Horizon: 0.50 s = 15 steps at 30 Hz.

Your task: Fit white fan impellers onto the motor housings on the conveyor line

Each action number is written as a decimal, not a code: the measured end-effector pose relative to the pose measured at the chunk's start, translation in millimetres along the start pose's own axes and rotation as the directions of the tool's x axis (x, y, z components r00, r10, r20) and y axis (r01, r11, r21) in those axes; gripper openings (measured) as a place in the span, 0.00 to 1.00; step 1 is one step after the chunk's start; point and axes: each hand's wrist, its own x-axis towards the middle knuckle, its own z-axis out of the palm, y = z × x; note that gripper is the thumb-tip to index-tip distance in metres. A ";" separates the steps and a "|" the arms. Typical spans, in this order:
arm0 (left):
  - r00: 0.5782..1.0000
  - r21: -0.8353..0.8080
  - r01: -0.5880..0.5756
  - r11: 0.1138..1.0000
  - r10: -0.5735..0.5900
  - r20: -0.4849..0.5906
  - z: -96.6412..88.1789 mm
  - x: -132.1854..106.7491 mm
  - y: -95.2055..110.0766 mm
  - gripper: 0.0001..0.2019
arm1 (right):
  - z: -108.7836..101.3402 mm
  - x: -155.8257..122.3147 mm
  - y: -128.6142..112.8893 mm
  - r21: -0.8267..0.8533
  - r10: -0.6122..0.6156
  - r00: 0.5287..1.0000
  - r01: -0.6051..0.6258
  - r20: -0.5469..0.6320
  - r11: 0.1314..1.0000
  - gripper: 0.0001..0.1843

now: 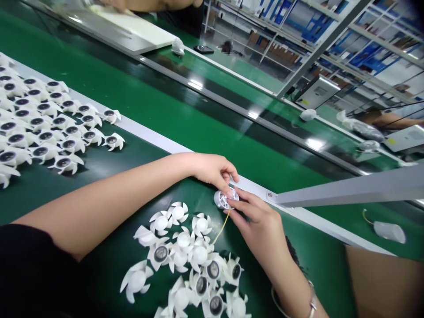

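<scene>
Both hands meet at a small white round fan housing [219, 200] with spokes on its face and a yellow wire [222, 227] hanging from it. My left hand [215, 171] reaches over from the left, its finger or thumb tip pressed on the spoked face. From the right, my right hand [256, 214] grips the housing's edge between thumb and fingers. In front of the hands lies a loose pile of white fan blades [183, 240]; several show dark round hubs, others sit with the smooth cap up. The wire's lower end reaches the pile.
Rows of fan blades [39, 119] with hubs up cover the left of the bench. Behind a pale rail [149, 138] runs a green conveyor [159, 115], with a wired white part [389, 232] at right. A grey post [347, 185] and cardboard box [384, 282] stand right. Co-workers' arms [159, 4] show across.
</scene>
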 end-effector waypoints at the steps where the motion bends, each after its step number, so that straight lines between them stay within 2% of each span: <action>1: 1.000 0.013 0.008 1.000 -0.008 -0.006 0.6 0.7 -0.7 0.31 | 0.3 0.9 0.1 0.005 -0.002 1.000 0.002 0.001 1.000 0.08; 4: 1.000 0.036 0.019 0.999 -0.018 -0.024 1.8 0.8 -3.5 0.33 | -1.5 2.2 2.0 0.018 -0.013 1.000 0.013 0.010 1.000 0.08; 8: 0.996 0.021 0.074 0.997 -0.073 -0.051 -5.8 -12.8 5.0 0.38 | -9.3 3.2 13.0 0.081 -0.094 0.981 0.081 0.172 0.993 0.08; 10: 0.984 0.089 0.103 0.991 -0.088 -0.152 -12.7 -28.9 22.6 0.38 | -15.7 6.0 18.7 0.000 -0.082 0.987 0.083 0.140 0.997 0.11; 12: 0.947 0.199 0.138 0.970 -0.070 -0.314 -16.5 -48.6 49.8 0.38 | -26.7 8.3 19.1 -0.123 -0.041 0.999 0.043 0.025 0.991 0.17; 14: 0.909 0.283 0.168 0.944 -0.038 -0.414 -13.4 -68.1 80.6 0.38 | -43.3 5.2 11.3 -0.132 -0.023 0.999 0.019 -0.029 0.991 0.21; 15: 0.905 0.320 0.171 0.932 -0.021 -0.425 -8.6 -77.4 94.5 0.38 | -52.5 0.1 4.4 -0.095 -0.023 1.000 0.021 -0.019 0.995 0.22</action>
